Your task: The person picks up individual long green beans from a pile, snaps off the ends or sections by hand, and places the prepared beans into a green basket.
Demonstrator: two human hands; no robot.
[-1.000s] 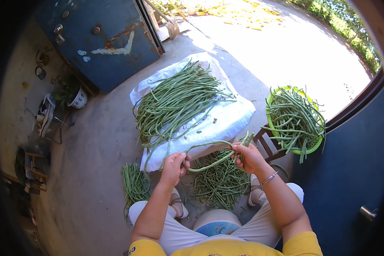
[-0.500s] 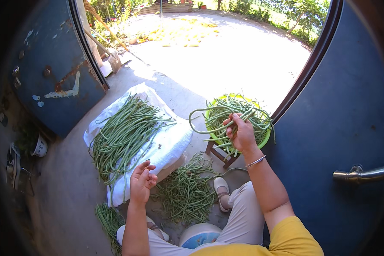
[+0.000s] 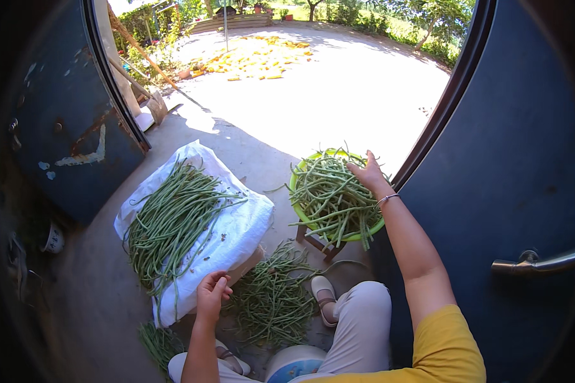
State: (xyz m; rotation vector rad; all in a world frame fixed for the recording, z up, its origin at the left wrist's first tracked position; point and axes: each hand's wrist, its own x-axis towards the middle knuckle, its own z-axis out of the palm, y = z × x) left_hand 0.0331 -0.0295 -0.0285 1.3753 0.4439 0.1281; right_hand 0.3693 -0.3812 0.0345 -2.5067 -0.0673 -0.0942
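Note:
My right hand (image 3: 370, 177) is over the back right of a yellow-green basin (image 3: 293, 186), its thumb and forefinger spread apart. Long green beans (image 3: 335, 191) heap above the basin's rim, just beside the fingers. Closer to me, my left hand (image 3: 211, 295) has its fingers curled together near the front edge of a white sack (image 3: 236, 233); whatever is between them, if anything, cannot be made out. Across that sack lies a bundle of long beans (image 3: 172, 220), laid mostly lengthwise. Short bean pieces and stems (image 3: 276, 300) form a loose pile on the floor.
The basin rests on a dark wooden stool (image 3: 322, 246). More beans (image 3: 160, 341) lie by my left foot. A blue door with a metal handle (image 3: 536, 262) stands at right, another blue door (image 3: 64, 127) at left. Yellow cobs (image 3: 255, 59) are spread outside.
My right hand has let go of the beans it held, which now lie on the basin's heap, and its fingers have spread. My left hand's fingers have curled closer. The view has shifted slightly.

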